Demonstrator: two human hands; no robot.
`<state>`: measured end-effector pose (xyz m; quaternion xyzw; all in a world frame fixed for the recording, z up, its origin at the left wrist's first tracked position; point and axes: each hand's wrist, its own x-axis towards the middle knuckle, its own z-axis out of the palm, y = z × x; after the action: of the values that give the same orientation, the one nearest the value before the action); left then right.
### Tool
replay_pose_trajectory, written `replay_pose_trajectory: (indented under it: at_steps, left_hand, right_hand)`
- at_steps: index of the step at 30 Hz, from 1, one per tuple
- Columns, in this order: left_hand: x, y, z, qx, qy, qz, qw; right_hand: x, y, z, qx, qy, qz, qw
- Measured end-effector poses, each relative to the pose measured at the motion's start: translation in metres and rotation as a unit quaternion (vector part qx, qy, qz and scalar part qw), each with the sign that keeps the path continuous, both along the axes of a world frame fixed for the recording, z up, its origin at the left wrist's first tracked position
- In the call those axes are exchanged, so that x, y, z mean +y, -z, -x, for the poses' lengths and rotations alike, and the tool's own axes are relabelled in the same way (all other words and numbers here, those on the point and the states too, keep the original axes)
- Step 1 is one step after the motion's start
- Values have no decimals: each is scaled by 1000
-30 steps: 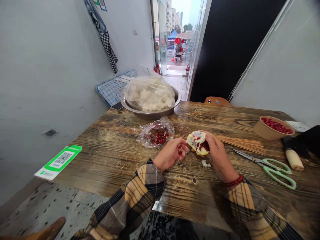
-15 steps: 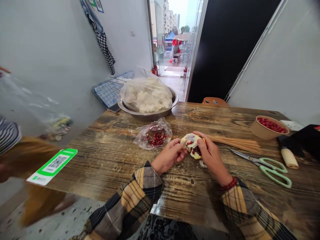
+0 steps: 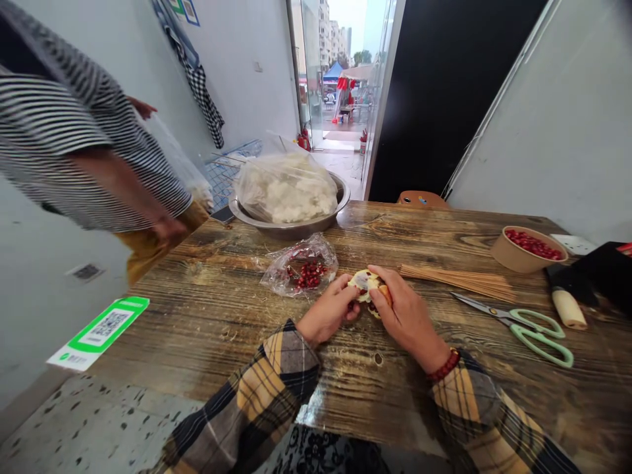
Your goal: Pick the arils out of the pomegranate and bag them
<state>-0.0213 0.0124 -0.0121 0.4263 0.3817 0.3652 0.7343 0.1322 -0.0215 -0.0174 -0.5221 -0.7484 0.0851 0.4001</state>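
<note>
Both my hands hold a broken piece of pomegranate (image 3: pixel 366 282) just above the wooden table (image 3: pixel 222 316). My left hand (image 3: pixel 330 311) pinches its left side with curled fingers. My right hand (image 3: pixel 402 315) wraps over its right side and hides most of the red seeds. Just beyond the fruit lies a crumpled clear plastic bag (image 3: pixel 302 266) holding loose red seeds.
A steel basin (image 3: pixel 291 227) with a bag of white lumps stands at the back. Bamboo skewers (image 3: pixel 457 280), green-handled scissors (image 3: pixel 524 324) and a paper bowl of seeds (image 3: pixel 529 249) lie to the right. A person in a striped shirt (image 3: pixel 83 151) stands at the table's left.
The person in the striped shirt has come into view at the left. My right hand has closed further over the pomegranate piece, and both hands shifted slightly left.
</note>
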Motion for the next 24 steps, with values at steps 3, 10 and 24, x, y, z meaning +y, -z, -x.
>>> replay_pose_trajectory:
  at_steps: [3, 10, 24]
  left_hand:
    - [1, 3, 0, -6, 1, 8, 1000]
    - [2, 5, -1, 17, -15, 5, 1000]
    - [5, 0, 3, -95, 14, 86, 992]
  right_hand:
    - [-1, 1, 2, -14, -4, -2, 1000]
    - [0, 1, 3, 14, 6, 15, 1000]
    - [11, 10, -8, 195, 46, 93, 975]
